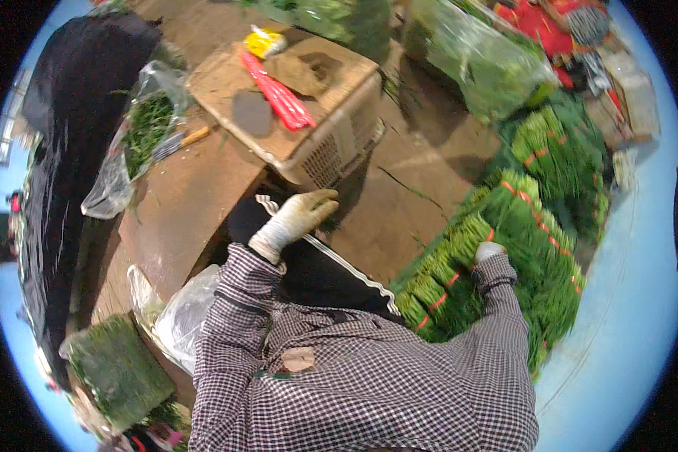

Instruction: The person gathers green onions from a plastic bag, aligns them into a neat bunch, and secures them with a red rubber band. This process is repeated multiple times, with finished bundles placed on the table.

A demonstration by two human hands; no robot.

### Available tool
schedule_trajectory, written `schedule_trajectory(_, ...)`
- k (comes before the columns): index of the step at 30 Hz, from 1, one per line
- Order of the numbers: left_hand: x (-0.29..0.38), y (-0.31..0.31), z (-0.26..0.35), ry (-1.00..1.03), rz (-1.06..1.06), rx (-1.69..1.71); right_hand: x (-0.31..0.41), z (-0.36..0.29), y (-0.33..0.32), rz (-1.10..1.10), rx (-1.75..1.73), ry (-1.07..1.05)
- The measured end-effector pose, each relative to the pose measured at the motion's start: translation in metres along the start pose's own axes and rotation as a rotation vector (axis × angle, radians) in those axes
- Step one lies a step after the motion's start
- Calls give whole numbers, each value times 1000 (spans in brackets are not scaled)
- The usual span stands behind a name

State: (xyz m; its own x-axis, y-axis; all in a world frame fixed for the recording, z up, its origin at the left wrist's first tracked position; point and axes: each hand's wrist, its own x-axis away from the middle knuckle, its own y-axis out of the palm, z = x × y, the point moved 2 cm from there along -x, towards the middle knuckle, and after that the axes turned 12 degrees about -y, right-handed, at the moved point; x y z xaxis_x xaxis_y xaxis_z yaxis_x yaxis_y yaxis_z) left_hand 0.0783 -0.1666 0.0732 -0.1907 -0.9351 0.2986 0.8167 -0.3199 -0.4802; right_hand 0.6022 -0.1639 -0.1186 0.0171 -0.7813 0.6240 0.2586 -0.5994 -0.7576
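Observation:
My left hand [299, 219], in a white knitted glove with a yellowish palm coating, hangs above my knee with its fingers extended and nothing in them. Over at the right, my right hand [489, 251], also gloved, reaches into a pile of green leafy vegetable bundles [520, 237] tied with red-orange bands. Its fingers are hidden by the greens and the sleeve, so its hold cannot be told. In front of me a board-topped plastic crate [339, 147] bears a bunch of red ties [277, 93], a yellow-and-white packet [264, 42] and a dark flat piece [252, 113].
A knife-like tool with a wooden handle [195, 136] lies by a clear plastic bag of greens [150, 124]. Black sheeting [85, 141] covers a heap at left. Bagged greens [474, 62] stand at the upper right, near a person in red [534, 28]. A packed green block [118, 370] sits lower left.

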Motion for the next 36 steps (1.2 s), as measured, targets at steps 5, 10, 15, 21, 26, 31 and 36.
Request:
schedule_trajectory(5, 22, -26, 22, -20, 106, 4, -13, -173, -189, 839, -606, -777)
schedule_trajectory(10, 18, -77, 11, -69, 413, -21, -58, -345, -323, 966, -391, -800)
schedule_trajectory(15, -17, -125, -22, -27, 623, -264, -127, -377, -330, 845, -373, -738)
schedule_trajectory(21, -111, -125, -40, 33, 540, -619, -127, -367, -328, 868, -330, -837)
schedule_trajectory(26, -147, -122, -58, -60, 343, -792, -112, -365, -350, 992, -108, -774)
schedule_trajectory(31, -153, -116, -64, -51, 380, -655, -111, -360, -356, 1033, -2, -841)
schedule_trajectory(36, -155, -110, -60, -93, 389, -741, -104, -348, -348, 1071, -125, -934)
